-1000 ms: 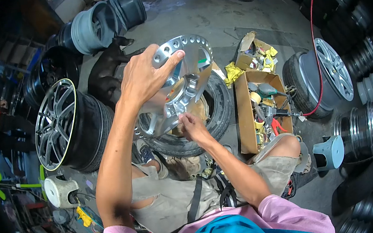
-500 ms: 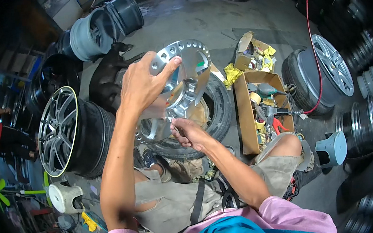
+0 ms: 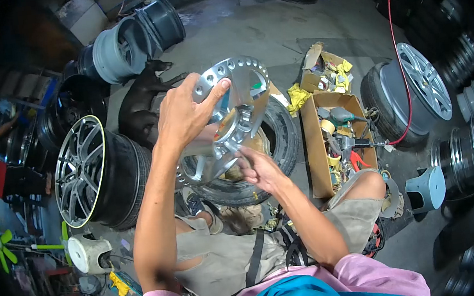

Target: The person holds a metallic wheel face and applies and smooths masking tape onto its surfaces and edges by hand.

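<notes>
My left hand (image 3: pixel 182 110) grips the upper rim of a shiny metal wheel centre (image 3: pixel 233 65), thumb over the edge. Bolt holes run round that rim, and spokes meet at a hub in its middle. The wheel centre is held up, tilted, above a tyre (image 3: pixel 284 144) lying on the floor. My right hand (image 3: pixel 261 169) is at the lower spokes with its fingers curled and pinched together. Whatever may be between these fingertips is too small to make out.
Right of the tyre stands a cardboard box (image 3: pixel 315 158) of tools and tape, with a smaller box (image 3: pixel 312 76) and yellow wrappers behind. A spoked wheel (image 3: pixel 81 172) stands at left, near a lying black dog (image 3: pixel 137 103). A red hose (image 3: pixel 401 77) hangs at right. A person in red is far left.
My right hand has shifted right and slightly down along the spokes. My left hand keeps its grip on the wheel centre. The whole view has shifted slightly.
</notes>
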